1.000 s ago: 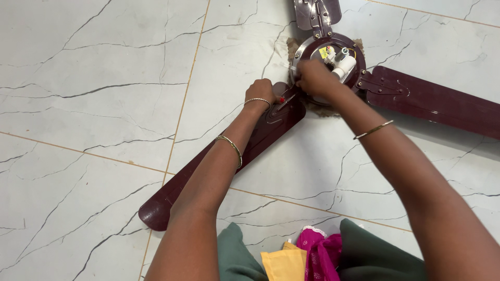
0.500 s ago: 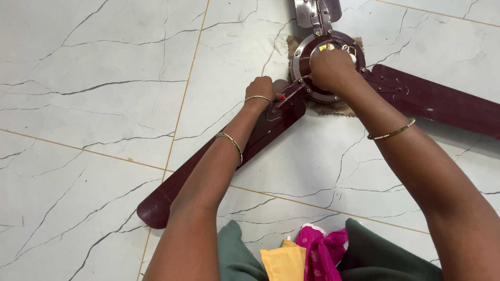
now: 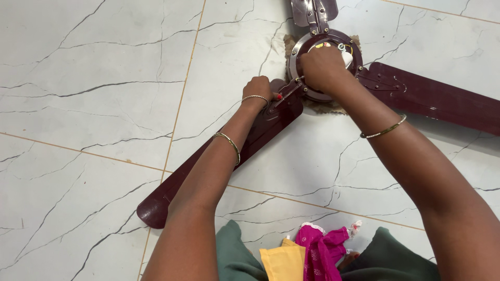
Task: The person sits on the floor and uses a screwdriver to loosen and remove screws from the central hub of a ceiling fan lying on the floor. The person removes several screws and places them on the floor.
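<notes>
Gripping a screwdriver at the blade root, left hand; right hand clamped over the fan motor hub.

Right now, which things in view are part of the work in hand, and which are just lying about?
In the work:
- left hand pressing on the maroon fan blade
- right hand on the fan motor hub
- thin metal tool between the hands

Lying about:
- pink cloth
- yellow cloth
- tiled floor
</notes>
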